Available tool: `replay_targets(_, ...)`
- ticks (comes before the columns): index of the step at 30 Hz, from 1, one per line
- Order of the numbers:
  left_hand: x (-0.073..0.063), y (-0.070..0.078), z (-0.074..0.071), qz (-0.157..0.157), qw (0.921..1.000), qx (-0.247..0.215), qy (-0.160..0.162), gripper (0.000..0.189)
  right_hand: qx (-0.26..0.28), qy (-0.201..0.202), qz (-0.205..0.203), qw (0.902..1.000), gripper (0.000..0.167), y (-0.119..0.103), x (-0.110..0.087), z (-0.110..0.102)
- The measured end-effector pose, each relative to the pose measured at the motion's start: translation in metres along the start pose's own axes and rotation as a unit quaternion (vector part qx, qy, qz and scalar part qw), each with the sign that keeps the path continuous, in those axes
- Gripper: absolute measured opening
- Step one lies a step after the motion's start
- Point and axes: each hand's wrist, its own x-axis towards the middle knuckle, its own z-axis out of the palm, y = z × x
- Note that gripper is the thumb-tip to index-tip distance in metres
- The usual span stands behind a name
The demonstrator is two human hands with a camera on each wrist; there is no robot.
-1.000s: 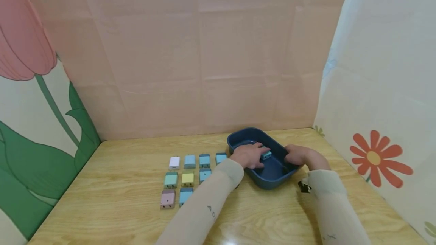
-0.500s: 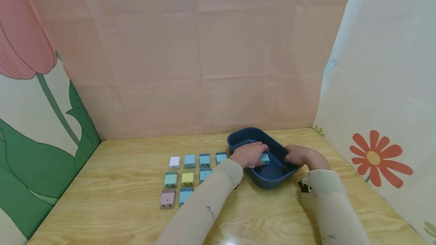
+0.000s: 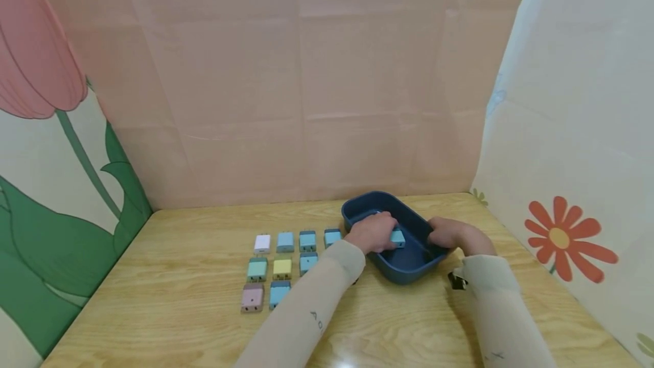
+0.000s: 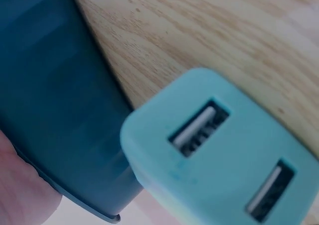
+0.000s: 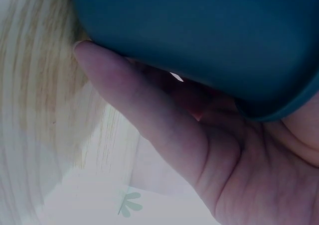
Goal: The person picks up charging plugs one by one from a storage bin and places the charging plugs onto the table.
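In the head view my left hand (image 3: 373, 233) reaches into a dark blue plastic bin (image 3: 403, 277). Its fingers and thumb hold a light blue USB charger (image 3: 398, 238) inside, partly covered by the hand. My right hand (image 3: 456, 235) grips the bin's right wall over the rim, and the right wrist view shows a digit (image 5: 134, 98) lying along the outside. In the left wrist view, part of the left hand (image 4: 22, 190) is at the bin's edge. A turquoise charger (image 4: 219, 145) with two USB ports appears large there, beside the bin's outer wall (image 4: 60, 95).
Left of the bin, chargers stand in rows on the wooden table (image 3: 184, 277): a white one (image 3: 262, 243), a yellow one (image 3: 282, 268), a mauve one (image 3: 252, 298) and several blue or teal ones. My left sleeve hides part of these rows. Fabric walls enclose the table.
My left fingers, spread over the charger a second ago, have drawn in around it. The charger has turned and shifted slightly. My right hand and the bin stay put.
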Motion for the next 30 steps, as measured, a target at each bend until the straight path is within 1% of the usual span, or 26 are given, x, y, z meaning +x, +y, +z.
replay_targets(6,0.0008,-0.0004,-0.0002,0.023,0.9997,-0.002,0.001,0.049,0.001,0.000,-0.002,1.0000,0.034,0.0002,0.0010,0.0004)
replay_targets(12,-0.0007,0.0002,-0.0020,0.020,0.9998,-0.006,-0.002,0.050,0.010,-0.005,0.003,0.9999,0.034,-0.0006,0.0013,-0.0007)
replay_targets(15,-0.0006,-0.0001,-0.0022,0.021,0.9997,-0.009,0.005,0.050,0.011,-0.005,0.001,0.9999,0.034,-0.0010,0.0008,-0.0009)
replay_targets(20,0.0001,0.0006,-0.0019,0.029,0.9991,-0.013,0.028,0.049,0.007,-0.003,0.000,1.0000,0.033,-0.0017,-0.0003,-0.0013)
replay_targets(25,0.0003,0.0009,-0.0031,0.032,0.9982,-0.021,0.046,0.049,-0.005,-0.002,0.006,1.0000,0.036,-0.0022,-0.0013,-0.0022)
replay_targets(30,0.0008,0.0013,-0.0034,0.030,0.9980,-0.025,0.050,0.050,-0.001,-0.005,0.005,1.0000,0.036,-0.0014,-0.0015,-0.0018)
